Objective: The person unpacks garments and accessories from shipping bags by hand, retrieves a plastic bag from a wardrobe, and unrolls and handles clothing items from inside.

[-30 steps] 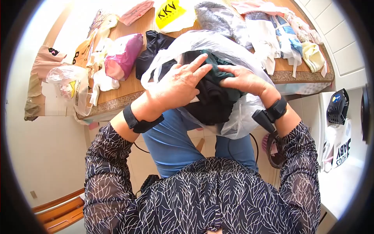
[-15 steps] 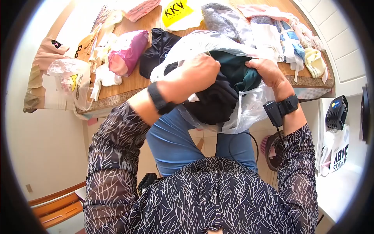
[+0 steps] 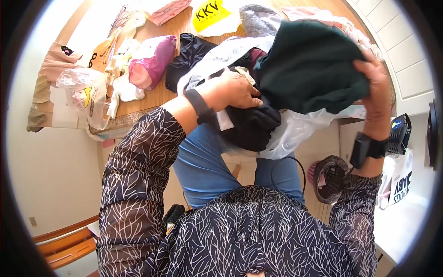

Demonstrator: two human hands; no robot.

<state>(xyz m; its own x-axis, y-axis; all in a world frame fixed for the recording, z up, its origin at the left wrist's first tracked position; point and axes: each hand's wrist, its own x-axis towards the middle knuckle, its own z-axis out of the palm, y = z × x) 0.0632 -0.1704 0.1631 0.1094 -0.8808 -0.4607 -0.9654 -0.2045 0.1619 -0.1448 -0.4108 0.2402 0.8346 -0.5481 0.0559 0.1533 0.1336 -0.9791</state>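
Note:
A dark green garment (image 3: 314, 67) is held up on the right by my right hand (image 3: 374, 76), whose fingers are closed on its edge. The clear plastic bag (image 3: 302, 131) lies at the table's near edge over my lap, its mouth spread wide. Inside it sits a bundle of black clothing (image 3: 254, 124), with a white label and a bit of maroon cloth showing. My left hand (image 3: 237, 90) is closed on the black clothing at the bag's opening; its fingertips are partly hidden in the folds.
On the wooden table (image 3: 184, 23) lie a pink-purple bag (image 3: 152, 64), a black bundle (image 3: 187, 60), a yellow KKV bag (image 3: 213, 18), a grey furry item (image 3: 260, 21) and a clear bag (image 3: 85, 94). A waste basket (image 3: 327, 180) stands on the floor at right.
My right hand has drawn the green garment up and right, out of the bag. My left hand has shifted slightly down and left, uncovering the white label and maroon cloth.

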